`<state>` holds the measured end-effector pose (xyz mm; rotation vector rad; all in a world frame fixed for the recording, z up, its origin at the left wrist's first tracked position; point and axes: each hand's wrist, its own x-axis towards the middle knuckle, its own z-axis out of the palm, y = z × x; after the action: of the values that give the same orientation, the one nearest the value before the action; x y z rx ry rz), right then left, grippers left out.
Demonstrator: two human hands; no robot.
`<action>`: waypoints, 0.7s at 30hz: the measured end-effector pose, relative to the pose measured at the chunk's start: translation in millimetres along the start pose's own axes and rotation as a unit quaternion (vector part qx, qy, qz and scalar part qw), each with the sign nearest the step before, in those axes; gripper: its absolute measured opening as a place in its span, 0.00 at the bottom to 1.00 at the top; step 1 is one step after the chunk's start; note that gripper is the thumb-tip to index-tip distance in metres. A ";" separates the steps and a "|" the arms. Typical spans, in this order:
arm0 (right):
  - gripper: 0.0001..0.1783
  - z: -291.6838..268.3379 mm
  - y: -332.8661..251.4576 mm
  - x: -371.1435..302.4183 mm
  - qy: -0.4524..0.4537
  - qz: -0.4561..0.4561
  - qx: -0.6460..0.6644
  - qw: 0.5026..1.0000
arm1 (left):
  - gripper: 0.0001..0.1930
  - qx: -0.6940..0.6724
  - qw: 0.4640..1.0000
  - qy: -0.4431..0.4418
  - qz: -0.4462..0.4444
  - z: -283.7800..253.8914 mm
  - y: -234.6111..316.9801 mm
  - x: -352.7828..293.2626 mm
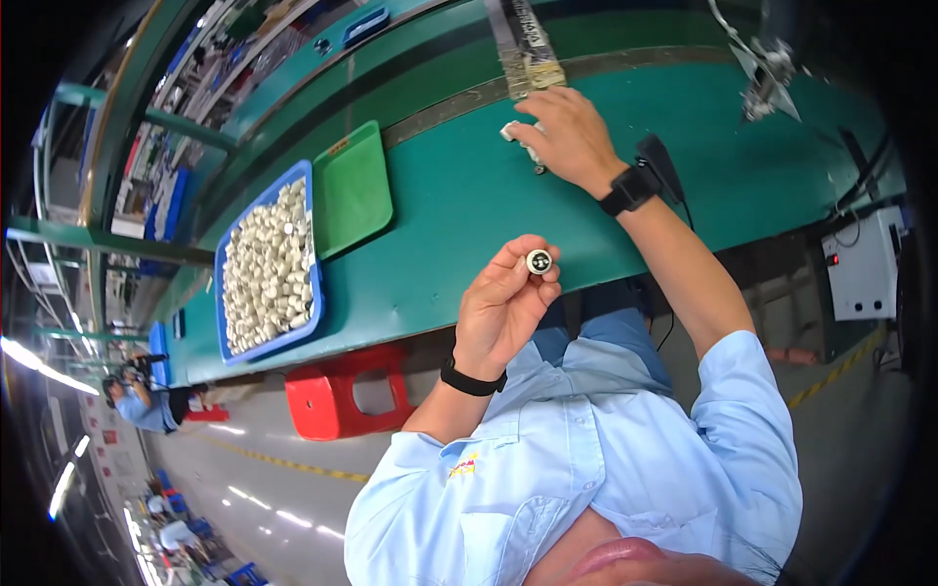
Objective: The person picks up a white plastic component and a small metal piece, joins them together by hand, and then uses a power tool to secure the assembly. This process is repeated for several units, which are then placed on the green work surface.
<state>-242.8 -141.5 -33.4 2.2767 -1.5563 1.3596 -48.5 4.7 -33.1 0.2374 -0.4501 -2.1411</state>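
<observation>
My left hand (508,303) is closed around a small white cylindrical part (538,262). The part's round dark end, with small light spots, faces up between thumb and fingers. Farther off to the right, my right hand (572,137) reaches low over the green tabletop, thumb and fingers apart. Beside its fingertips lie a few small white pieces (510,130), partly hidden under the hand. Each of my wrists wears a black band.
On the left, a blue tray (319,283) holds many off-white parts, next to a green tray (354,190). A printed strip bundle (528,49) lies at the back. A dark stand (660,168) with a cable is right of my right wrist. A red stool (332,398) stands below the table edge.
</observation>
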 end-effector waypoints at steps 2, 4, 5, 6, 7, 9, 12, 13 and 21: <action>0.18 -13.8 -4.5 -0.1 -0.038 0.013 -0.006 0.999 | 0.13 -0.008 1.000 -0.003 -0.005 -0.7 3.3 1.1; 0.18 -23.1 -8.2 -3.9 -0.061 0.015 -0.012 0.998 | 0.12 -0.017 1.000 -0.005 -0.002 -0.2 4.9 1.6; 0.18 -26.7 -9.8 -6.7 -0.063 0.013 -0.012 0.998 | 0.12 -0.015 1.000 -0.003 0.002 0.5 5.5 1.4; 0.17 -30.0 -11.7 -9.5 -0.064 0.013 -0.011 0.998 | 0.11 -0.012 1.000 -0.001 0.006 0.9 5.9 1.0; 0.17 -33.0 -13.9 -12.5 -0.065 0.013 -0.009 0.998 | 0.11 -0.009 1.000 0.002 0.009 0.5 5.9 0.8; 0.16 -38.0 -18.0 -18.0 -0.066 0.013 0.002 0.998 | 0.11 -0.014 1.000 0.001 0.017 -1.2 5.6 2.0; 0.15 -46.4 -27.0 -25.5 -0.061 0.020 0.027 0.998 | 0.11 -0.019 0.999 -0.001 0.028 -2.2 4.8 4.0; 0.14 -50.6 -31.1 -27.9 -0.059 0.021 0.049 0.997 | 0.11 -0.019 0.999 0.007 0.031 -2.0 4.4 4.1; 0.11 -73.9 -59.1 -41.2 -0.089 0.045 0.181 0.978 | 0.11 -0.030 0.998 0.036 0.045 -2.7 2.9 9.6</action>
<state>-246.7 -46.5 6.6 2.6312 -1.5906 1.6190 -50.9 -5.3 -34.5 0.2550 -0.3469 -2.0478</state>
